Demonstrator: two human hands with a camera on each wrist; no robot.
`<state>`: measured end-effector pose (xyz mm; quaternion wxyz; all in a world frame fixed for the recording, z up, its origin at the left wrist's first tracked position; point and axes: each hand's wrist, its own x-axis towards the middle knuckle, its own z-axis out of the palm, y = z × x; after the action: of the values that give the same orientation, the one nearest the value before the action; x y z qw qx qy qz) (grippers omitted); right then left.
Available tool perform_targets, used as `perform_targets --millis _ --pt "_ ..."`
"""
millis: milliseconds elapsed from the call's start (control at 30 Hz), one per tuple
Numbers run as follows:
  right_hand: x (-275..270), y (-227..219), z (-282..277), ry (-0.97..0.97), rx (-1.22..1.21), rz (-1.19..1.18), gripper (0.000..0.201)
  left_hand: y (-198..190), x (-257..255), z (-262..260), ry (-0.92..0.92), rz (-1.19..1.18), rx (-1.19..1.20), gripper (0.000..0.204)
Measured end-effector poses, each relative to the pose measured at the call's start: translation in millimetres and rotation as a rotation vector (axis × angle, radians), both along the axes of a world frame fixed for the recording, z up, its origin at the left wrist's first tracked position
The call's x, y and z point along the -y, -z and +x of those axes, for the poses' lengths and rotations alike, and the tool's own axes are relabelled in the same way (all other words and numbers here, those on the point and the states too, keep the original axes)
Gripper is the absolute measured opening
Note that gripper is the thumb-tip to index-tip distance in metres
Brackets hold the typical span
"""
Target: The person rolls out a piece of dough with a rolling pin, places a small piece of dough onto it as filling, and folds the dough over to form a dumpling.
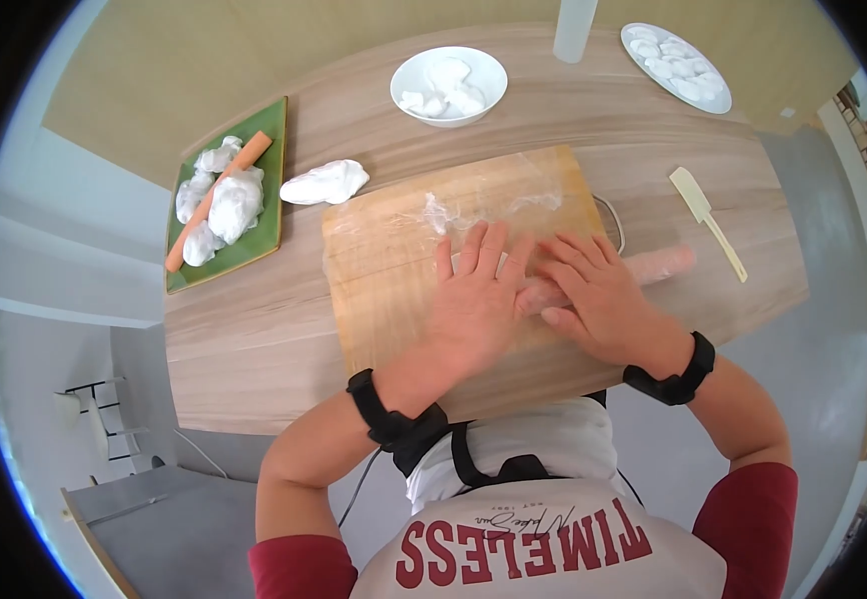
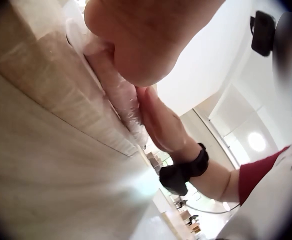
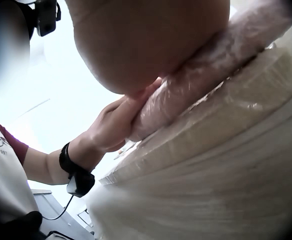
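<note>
A pinkish roll wrapped in clear film [image 1: 661,265] lies across the right part of a wooden board [image 1: 384,299]; its wrinkled film shows in both wrist views [image 2: 117,87] [image 3: 206,72]. The left hand [image 1: 473,304] rests with fingers extended over the roll's left end, and a bit of something white shows between its fingers. Beside it the right hand [image 1: 603,304] lies flat on the roll's middle, fingers straight, thumb towards the left hand. The palms hide part of the roll. Crumpled clear film [image 1: 438,212] covers the board's far side.
At the left stands a green tray [image 1: 272,205] with white wrapped lumps and an orange stick [image 1: 252,150]. A white wrapped bundle [image 1: 324,183], a white bowl [image 1: 401,78] and a plate of white pieces [image 1: 718,100] lie beyond the board. A cream spatula [image 1: 693,195] is at the right.
</note>
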<state>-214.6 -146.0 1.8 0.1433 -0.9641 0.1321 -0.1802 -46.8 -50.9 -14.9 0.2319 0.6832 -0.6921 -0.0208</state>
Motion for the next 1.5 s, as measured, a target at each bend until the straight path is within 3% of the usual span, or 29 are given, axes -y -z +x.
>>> perform_targets --millis 167,300,367,467,533,633,733,867,933,1167,1300,1500 --pt "32 12 37 0.149 -0.051 -0.181 0.052 7 40 19 -0.108 -0.110 0.155 0.045" --pt "73 27 74 0.228 -0.007 -0.291 0.051 15 81 48 -0.147 -0.164 0.141 0.043" --pt "75 29 78 0.268 0.002 -0.321 0.051 14 89 56 -0.171 -0.067 0.058 0.043" --pt "68 26 70 0.223 -0.041 -0.346 0.050 15 75 49 -0.108 -0.065 0.048 0.047" --pt "32 15 43 0.175 -0.128 -0.330 0.051 12 43 28 -0.059 -0.041 0.019 0.052" --pt "-9 5 4 0.110 -0.075 -0.207 0.053 9 -3 -7 0.045 0.007 0.066 0.065" --pt "-31 2 -18 0.071 -0.172 -0.101 0.053 1 -31 -19 0.162 0.019 0.004 0.069" --pt "0 3 13 0.107 -0.203 -0.151 0.053 2 8 0 0.066 0.052 0.021 0.066" --pt "31 15 37 0.106 -0.106 -0.240 0.051 13 37 19 -0.049 -0.009 0.036 0.059" --pt "82 30 85 0.264 -0.062 -0.345 0.049 21 88 60 -0.098 -0.077 0.012 0.047" --pt "47 20 55 0.178 -0.192 -0.285 0.052 14 55 39 -0.018 -0.002 -0.087 0.056" --pt "-19 11 -5 0.106 -0.156 -0.144 0.058 -2 -16 -18 0.129 0.074 -0.046 0.069"
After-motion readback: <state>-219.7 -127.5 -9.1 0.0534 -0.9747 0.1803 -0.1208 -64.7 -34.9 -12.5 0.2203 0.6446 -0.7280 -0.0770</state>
